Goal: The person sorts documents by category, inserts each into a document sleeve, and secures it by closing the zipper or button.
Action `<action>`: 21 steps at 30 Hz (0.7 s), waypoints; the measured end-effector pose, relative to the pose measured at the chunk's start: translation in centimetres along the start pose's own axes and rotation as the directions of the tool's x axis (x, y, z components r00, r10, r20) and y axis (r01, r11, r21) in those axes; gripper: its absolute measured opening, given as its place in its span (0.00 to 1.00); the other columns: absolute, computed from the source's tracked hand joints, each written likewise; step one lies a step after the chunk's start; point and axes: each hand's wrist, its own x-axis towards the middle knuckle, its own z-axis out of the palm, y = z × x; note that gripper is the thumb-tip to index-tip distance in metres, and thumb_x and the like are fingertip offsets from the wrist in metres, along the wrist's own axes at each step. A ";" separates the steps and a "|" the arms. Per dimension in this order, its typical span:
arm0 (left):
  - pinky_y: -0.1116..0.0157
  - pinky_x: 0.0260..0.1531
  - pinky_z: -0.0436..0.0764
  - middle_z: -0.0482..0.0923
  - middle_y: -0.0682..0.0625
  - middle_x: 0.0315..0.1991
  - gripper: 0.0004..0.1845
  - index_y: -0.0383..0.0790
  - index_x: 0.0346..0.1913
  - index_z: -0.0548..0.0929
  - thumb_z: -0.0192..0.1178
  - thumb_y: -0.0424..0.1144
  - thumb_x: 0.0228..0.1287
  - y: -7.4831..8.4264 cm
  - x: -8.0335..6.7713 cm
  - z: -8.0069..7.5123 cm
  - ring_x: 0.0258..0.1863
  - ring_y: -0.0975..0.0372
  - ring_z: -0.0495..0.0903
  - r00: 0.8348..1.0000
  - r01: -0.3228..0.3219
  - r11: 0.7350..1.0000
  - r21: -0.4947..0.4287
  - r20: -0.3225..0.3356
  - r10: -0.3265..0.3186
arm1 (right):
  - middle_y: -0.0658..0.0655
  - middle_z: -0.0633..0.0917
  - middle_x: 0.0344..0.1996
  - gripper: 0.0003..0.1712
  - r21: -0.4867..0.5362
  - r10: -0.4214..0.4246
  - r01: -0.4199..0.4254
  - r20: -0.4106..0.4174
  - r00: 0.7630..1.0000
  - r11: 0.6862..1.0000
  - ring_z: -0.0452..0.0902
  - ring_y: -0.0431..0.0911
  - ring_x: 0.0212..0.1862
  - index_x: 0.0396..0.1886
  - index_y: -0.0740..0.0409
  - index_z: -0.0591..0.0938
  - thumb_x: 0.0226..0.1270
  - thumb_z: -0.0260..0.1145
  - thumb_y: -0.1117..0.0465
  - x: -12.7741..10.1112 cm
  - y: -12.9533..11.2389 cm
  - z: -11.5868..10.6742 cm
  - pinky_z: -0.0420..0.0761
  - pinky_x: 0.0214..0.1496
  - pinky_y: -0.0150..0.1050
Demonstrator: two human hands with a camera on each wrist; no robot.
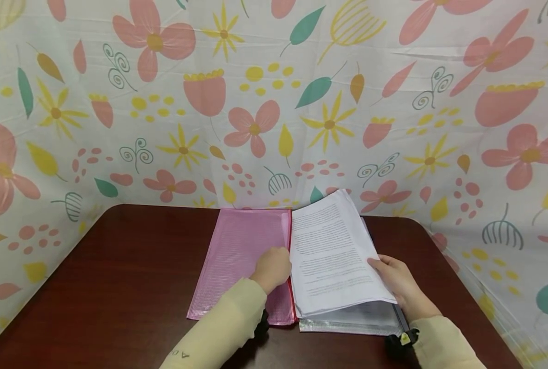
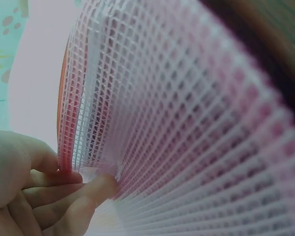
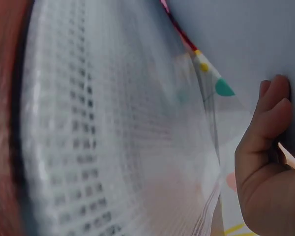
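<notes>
Your left hand (image 1: 271, 268) at centre frame, fingers curled, pinching the right edge of the pink mesh pouch (image 1: 246, 261) flat on the brown table (image 1: 117, 287); your right hand (image 1: 398, 284) lower right, fingers curled under the tilted stack of papers (image 1: 331, 251), thumb on top; grey mesh pouch (image 1: 352, 319) beneath.

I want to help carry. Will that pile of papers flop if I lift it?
Probably. The paper stack already bends upward where the right hand holds its edge. The loose sheets look fanned at the top, so they may slide apart.
</notes>
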 end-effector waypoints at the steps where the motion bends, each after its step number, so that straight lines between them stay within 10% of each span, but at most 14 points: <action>1: 0.65 0.13 0.69 0.79 0.48 0.23 0.10 0.37 0.25 0.80 0.54 0.34 0.63 0.1 0.0 0.0 0.18 0.61 0.71 1.000 0.000 1.000 0.011 0.000 0.000 | 0.46 0.82 0.33 0.36 -0.002 0.006 -0.006 0.002 1.000 1.000 0.81 0.37 0.32 0.68 0.69 0.61 0.71 0.54 0.48 -0.1 -0.1 0.0 0.82 0.33 0.36; 21: 0.63 0.19 0.72 0.81 0.47 0.28 0.09 0.37 0.27 0.81 0.53 0.34 0.61 -0.1 0.4 -1.1 0.21 0.61 0.72 1.000 -0.010 1.000 0.023 0.027 0.009 | 0.54 0.82 0.36 0.35 -0.093 -0.025 0.022 -0.031 0.999 0.995 0.78 0.38 0.30 0.65 0.70 0.64 0.72 0.53 0.47 -0.6 -0.4 1.3 0.80 0.31 0.35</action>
